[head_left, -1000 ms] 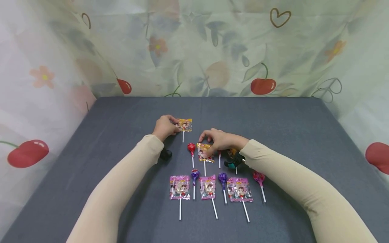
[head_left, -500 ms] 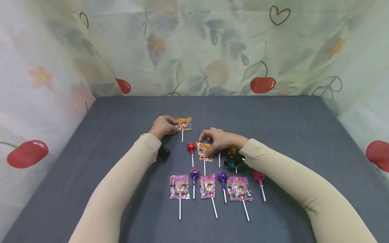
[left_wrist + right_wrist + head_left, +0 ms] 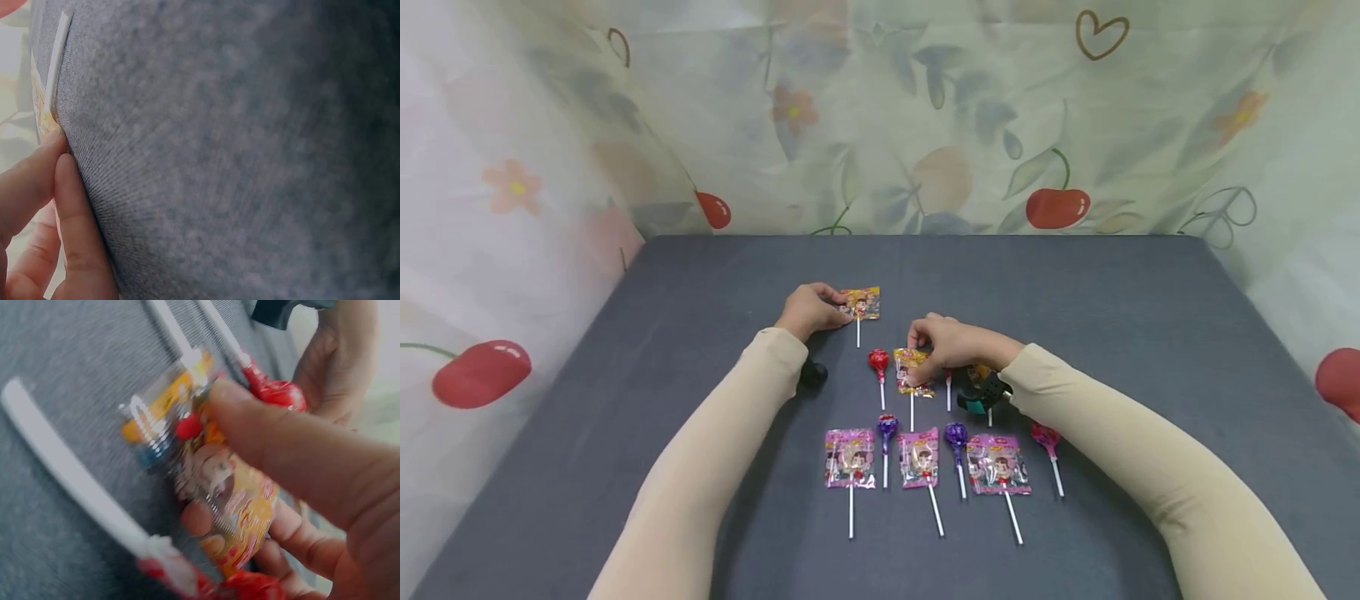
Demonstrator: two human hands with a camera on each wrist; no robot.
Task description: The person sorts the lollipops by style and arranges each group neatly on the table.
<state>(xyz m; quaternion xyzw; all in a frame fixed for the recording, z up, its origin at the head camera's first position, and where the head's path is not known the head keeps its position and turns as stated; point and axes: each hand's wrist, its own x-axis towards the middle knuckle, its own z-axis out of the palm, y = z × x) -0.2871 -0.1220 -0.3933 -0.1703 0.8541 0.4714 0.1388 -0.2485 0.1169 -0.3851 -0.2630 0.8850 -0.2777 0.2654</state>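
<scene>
My left hand (image 3: 811, 312) pinches the left edge of a yellow-wrapped flat lollipop (image 3: 864, 302) at the back of the group. Its white stick (image 3: 57, 65) shows past the fingertips in the left wrist view. My right hand (image 3: 961, 343) holds a second yellow-wrapped flat lollipop (image 3: 234, 500), thumb on the wrapper and fingers curled at the far edge. A round red lollipop (image 3: 878, 360) lies just left of that one. Another red lollipop (image 3: 948, 393) and a third yellow-wrapped lollipop (image 3: 977, 372) are partly hidden beneath my right hand and wrist.
In front lie several pink-wrapped flat lollipops (image 3: 850, 457), alternating with purple round lollipops (image 3: 956, 434) and a pink round lollipop (image 3: 1046, 437) at the right. All are on a dark grey table (image 3: 1075, 287). A patterned curtain (image 3: 880, 125) stands behind the table.
My right hand's forefinger has shifted slightly right along the yellow wrapper's top edge. The left hand keeps its pinch. The head view has shifted a little.
</scene>
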